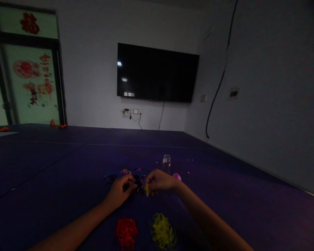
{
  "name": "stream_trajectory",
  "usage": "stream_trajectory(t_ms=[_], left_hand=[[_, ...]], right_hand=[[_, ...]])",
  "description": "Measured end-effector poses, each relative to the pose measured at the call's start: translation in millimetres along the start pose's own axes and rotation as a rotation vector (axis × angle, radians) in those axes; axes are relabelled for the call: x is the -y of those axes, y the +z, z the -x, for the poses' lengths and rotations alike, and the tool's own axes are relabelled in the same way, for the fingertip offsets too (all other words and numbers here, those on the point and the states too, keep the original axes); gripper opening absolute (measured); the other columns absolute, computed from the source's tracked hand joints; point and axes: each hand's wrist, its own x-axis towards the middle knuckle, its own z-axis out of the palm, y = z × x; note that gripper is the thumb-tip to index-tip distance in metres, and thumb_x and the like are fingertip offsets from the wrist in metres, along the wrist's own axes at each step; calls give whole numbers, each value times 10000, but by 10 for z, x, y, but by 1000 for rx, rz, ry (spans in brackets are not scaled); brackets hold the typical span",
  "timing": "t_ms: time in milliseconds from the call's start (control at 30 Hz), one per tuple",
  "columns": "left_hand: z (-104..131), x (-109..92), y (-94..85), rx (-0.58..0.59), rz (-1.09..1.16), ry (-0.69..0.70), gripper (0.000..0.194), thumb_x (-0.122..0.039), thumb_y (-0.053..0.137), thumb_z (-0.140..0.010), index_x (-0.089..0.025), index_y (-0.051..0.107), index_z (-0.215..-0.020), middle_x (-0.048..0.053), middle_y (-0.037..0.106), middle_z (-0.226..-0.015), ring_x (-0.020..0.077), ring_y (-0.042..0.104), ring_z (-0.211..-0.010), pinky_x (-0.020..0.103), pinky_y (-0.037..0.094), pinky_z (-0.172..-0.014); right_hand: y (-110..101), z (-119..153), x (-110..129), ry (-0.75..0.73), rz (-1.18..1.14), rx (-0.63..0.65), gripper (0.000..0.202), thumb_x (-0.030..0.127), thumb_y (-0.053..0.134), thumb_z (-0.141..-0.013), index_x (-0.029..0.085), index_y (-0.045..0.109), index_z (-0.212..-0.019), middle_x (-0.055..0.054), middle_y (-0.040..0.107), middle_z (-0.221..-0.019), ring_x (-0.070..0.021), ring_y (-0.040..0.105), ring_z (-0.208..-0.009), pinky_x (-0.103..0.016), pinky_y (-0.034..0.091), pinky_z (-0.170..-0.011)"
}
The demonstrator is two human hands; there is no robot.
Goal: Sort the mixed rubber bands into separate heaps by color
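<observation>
A mixed pile of small rubber bands (140, 180), mostly dark with pink, blue and yellow bits, lies between my two hands. My left hand (119, 190) rests at the pile's left side, thumb and forefinger curled close together at the dark bands; whatever lies between the tips is too small to make out. From the other side, my right hand (158, 181) pinches a small bunch of yellow rubber bands (147, 190) over the pile's edge. Nearer to me are a heap of red rubber bands (126, 233) and a heap of yellow ones (162, 232), set apart.
Behind my right hand stands a clear plastic bottle (166, 163), with a pink cap (177, 176) beside it. White scraps (188, 160) dot the purple table (68, 164). Small orange objects (62, 126) sit at its far left edge. A television (157, 73) hangs on the wall.
</observation>
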Motion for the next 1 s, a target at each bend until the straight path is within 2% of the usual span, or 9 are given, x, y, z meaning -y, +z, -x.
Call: stream_trajectory(t_ms=[133, 200, 333, 400, 500, 600, 700, 867, 1000], left_hand=[[21, -34, -7, 23, -65, 36, 156, -348, 508, -789, -205, 561, -820, 4, 677, -714, 183, 637, -691, 256, 443, -637], [27, -19, -10, 28, -82, 44, 168, -345, 491, -803, -207, 571, -854, 5, 689, -735, 181, 641, -694, 251, 444, -634], [34, 34, -6, 40, -105, 67, 201, -334, 470, -818, -200, 583, -915, 15, 699, -770, 175, 646, -711, 248, 449, -643], [38, 54, 0, 48, -116, 84, 213, -325, 461, -822, -196, 585, -937, 17, 700, -777, 170, 645, -706, 248, 452, -645], [43, 71, 9, 46, -132, 104, 228, -316, 456, -820, -195, 585, -965, 15, 699, -778, 162, 642, -687, 246, 458, -639], [46, 72, 10, 33, -154, 107, 242, -327, 456, -816, -199, 590, -972, 19, 699, -785, 167, 644, -713, 249, 468, -652], [46, 66, 5, 22, -173, 101, 250, -337, 449, -815, -202, 597, -965, 20, 697, -793, 171, 645, -732, 252, 477, -657], [44, 69, 3, 18, -184, 112, 254, -333, 444, -818, -196, 602, -961, 17, 696, -761, 167, 647, -718, 242, 475, -638], [43, 87, 10, -20, -200, 120, 239, -322, 448, -819, -194, 612, -936, 12, 696, -738, 159, 644, -675, 235, 474, -625]], right_hand=[[-124, 195, 114, 213, 109, 323, 119, 143, 589, -570, 166, 675, -649, 56, 605, -493, -71, 549, -420, -126, 362, -381], [-105, 237, 158, 289, 186, 398, 116, 134, 600, -556, 173, 680, -630, 63, 588, -449, -74, 543, -397, -126, 346, -365], [-14, 199, 220, 375, 342, 415, 51, 127, 621, -556, 168, 650, -561, 53, 603, -461, -88, 558, -408, -138, 320, -359], [15, 161, 242, 432, 404, 484, 34, 144, 659, -543, 149, 640, -571, 42, 609, -492, -101, 580, -459, -148, 361, -396], [34, 145, 289, 425, 499, 505, 84, 154, 681, -546, 125, 641, -614, 47, 594, -509, -96, 586, -502, -149, 401, -450], [57, 183, 367, 423, 578, 494, 87, 129, 628, -617, 124, 670, -693, 41, 600, -528, -94, 598, -528, -147, 415, -479], [94, 233, 457, 418, 611, 504, 153, 85, 555, -681, 137, 686, -739, 27, 614, -549, -97, 602, -524, -155, 424, -475], [140, 279, 541, 406, 586, 535, 245, 21, 497, -687, 154, 688, -762, 35, 608, -546, -77, 574, -453, -143, 409, -434], [121, 288, 518, 378, 536, 507, 184, 42, 535, -667, 141, 678, -728, 45, 570, -494, -72, 551, -418, -129, 387, -400]])
